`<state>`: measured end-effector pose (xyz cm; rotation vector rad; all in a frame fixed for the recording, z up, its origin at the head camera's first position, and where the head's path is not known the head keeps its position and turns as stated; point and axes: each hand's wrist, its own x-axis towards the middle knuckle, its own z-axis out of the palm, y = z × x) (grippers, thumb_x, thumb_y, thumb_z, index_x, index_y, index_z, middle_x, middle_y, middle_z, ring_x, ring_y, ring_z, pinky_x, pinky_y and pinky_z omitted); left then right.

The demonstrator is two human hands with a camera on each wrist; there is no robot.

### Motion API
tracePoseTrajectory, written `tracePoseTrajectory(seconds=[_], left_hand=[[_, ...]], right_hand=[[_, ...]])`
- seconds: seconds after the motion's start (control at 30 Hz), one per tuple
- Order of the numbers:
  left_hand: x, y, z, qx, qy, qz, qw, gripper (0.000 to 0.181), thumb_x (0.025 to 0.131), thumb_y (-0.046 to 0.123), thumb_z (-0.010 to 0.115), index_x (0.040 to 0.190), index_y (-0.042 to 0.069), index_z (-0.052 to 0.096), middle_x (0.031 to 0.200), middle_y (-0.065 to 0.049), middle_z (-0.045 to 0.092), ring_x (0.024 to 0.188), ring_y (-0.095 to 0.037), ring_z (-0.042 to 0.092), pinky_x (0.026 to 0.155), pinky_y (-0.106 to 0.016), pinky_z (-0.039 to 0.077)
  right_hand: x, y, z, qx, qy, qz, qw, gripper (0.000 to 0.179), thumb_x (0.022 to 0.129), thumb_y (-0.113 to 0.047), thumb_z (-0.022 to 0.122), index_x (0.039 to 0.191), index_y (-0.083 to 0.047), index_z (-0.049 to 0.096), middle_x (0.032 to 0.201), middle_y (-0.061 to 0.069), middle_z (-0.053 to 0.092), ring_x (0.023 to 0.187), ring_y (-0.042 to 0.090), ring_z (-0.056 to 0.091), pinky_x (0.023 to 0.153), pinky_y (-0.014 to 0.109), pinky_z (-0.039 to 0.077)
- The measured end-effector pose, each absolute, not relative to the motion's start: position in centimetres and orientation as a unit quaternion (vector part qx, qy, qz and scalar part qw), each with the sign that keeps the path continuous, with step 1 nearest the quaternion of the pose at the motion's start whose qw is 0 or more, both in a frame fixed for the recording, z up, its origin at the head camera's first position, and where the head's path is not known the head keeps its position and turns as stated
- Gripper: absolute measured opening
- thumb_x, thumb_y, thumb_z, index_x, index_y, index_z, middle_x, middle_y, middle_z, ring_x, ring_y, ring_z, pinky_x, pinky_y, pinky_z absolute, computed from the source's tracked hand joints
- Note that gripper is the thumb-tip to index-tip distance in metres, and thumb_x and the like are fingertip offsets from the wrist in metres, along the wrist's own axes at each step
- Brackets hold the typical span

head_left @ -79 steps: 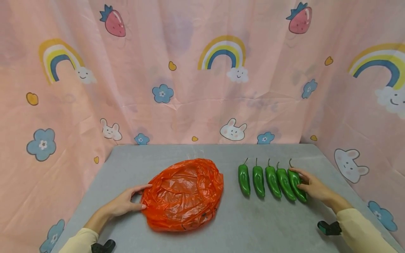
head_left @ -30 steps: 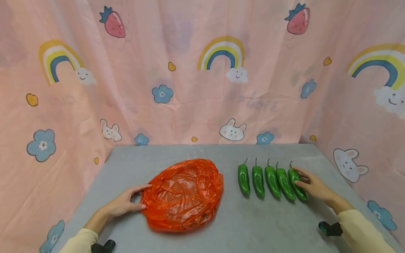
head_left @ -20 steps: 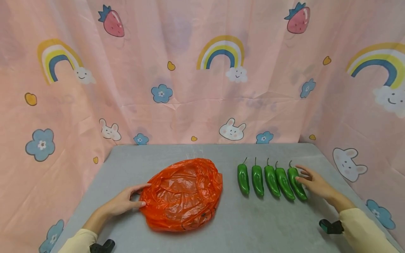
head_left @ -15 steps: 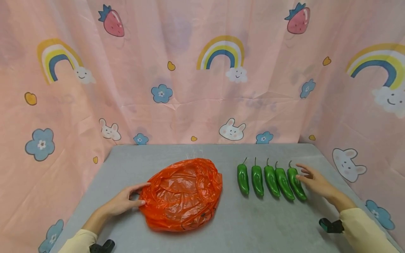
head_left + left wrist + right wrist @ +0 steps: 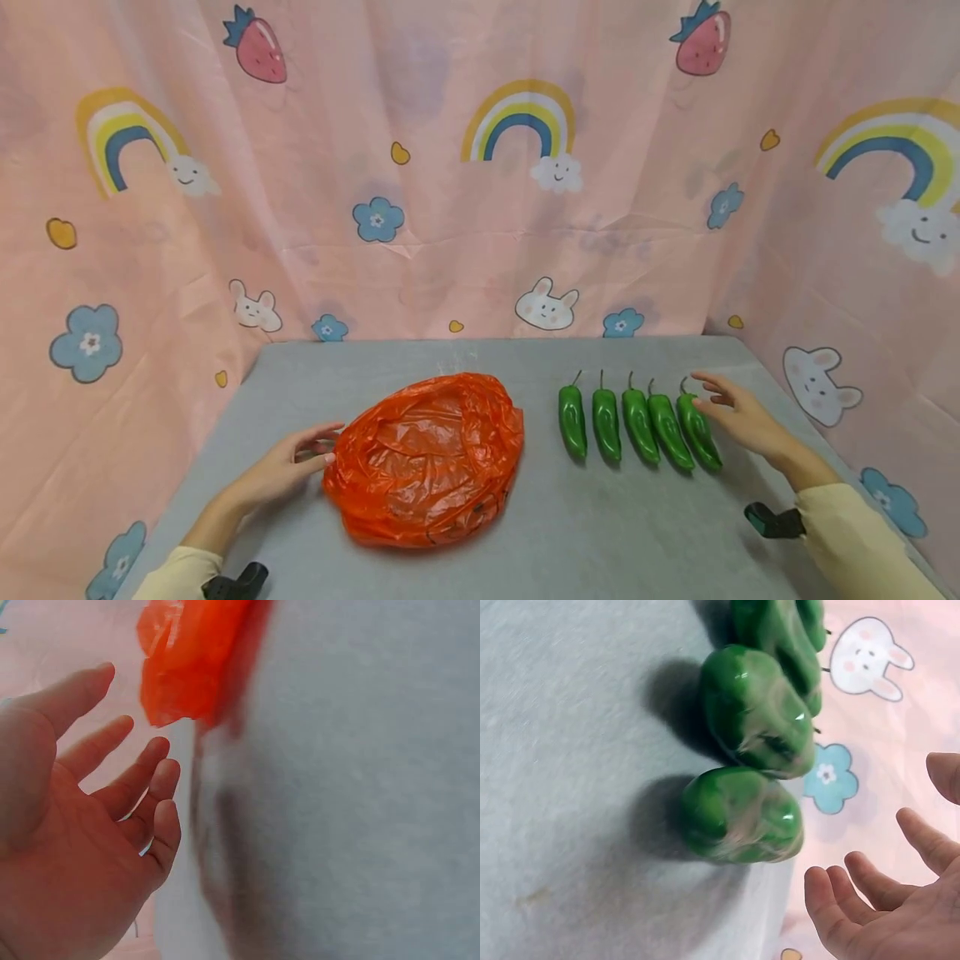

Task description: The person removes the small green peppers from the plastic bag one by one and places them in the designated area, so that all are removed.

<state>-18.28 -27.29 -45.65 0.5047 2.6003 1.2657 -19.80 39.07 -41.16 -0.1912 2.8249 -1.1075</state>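
An orange-red plastic bag point(image 5: 427, 467) lies on the grey table, its mouth spread wide toward me. Just off its left edge is my left hand point(image 5: 281, 468), fingers loosely bent and holding nothing; the left wrist view shows a gap between the fingertips and the bag's corner point(image 5: 176, 697). To the right of the bag, several green chili peppers lie side by side with stems pointing away. My right hand point(image 5: 738, 421) hovers by the upper end of the rightmost pepper point(image 5: 697, 435), thumb and fingers apart. In the right wrist view the palm is bare beside the nearest pepper point(image 5: 739, 817).
The grey table point(image 5: 600, 533) runs back to a pink printed curtain point(image 5: 450, 275), which also rises along both sides. A black wrist camera mount point(image 5: 236, 582) sits on the left forearm and another mount point(image 5: 776, 522) on the right.
My left hand has let go of the bag's edge and drawn slightly back. The right hand has released the rightmost pepper and lifted up and away from it, after nudging it a little.
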Motion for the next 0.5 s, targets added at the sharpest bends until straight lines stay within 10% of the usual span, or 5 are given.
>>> tracePoseTrajectory(seconds=[0.2,0.5], left_hand=[[-18.0,-27.4,-44.3,0.163,0.893,0.414,0.071,0.05,0.097,0.026,0.056,0.143,0.009,0.045,0.135,-0.017,0.057,0.109,-0.016,0.058,0.094,-0.041,0.045],[-17.7,-27.7,-43.0,0.151,0.888,0.434,0.027,0.046,0.099,0.026,0.053,0.144,0.018,0.045,0.136,-0.017,0.056,0.113,-0.004,0.054,0.089,-0.02,0.046]], right_hand=[[-19.7,38.3,-40.4,-0.067,0.925,-0.371,0.04,0.063,0.103,-0.033,0.045,0.153,-0.003,0.021,0.15,0.038,0.025,0.13,0.058,0.03,0.092,0.071,0.036],[-19.3,36.3,-39.6,-0.098,0.919,-0.381,0.001,0.058,0.103,-0.029,0.045,0.151,-0.003,0.027,0.148,0.035,0.031,0.13,0.055,0.034,0.093,0.07,0.038]])
